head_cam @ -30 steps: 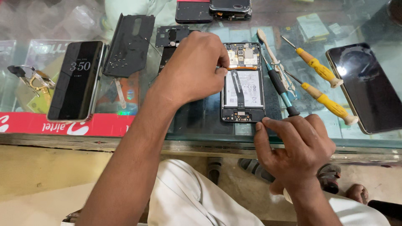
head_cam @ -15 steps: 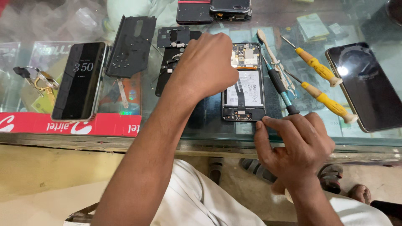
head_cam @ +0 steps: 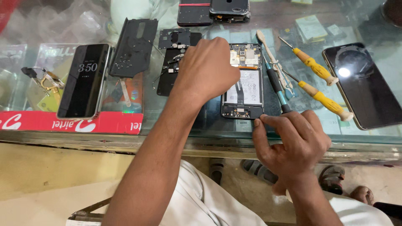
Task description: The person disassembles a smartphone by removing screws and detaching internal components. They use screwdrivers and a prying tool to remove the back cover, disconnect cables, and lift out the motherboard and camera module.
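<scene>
Opened phone under left hand, grip unclear, right hand grasping teal screwdriver, yellow screwdrivers beside.

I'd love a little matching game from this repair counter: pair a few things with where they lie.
Things:
1. opened phone
2. yellow-handled screwdrivers
3. phone with lit screen
4. keys

Places:
A. far left edge of the counter
B. under the left hand
C. right of the opened phone
D. beside the keys, above the red strip

Pairs: 1-B, 2-C, 3-D, 4-A
</scene>
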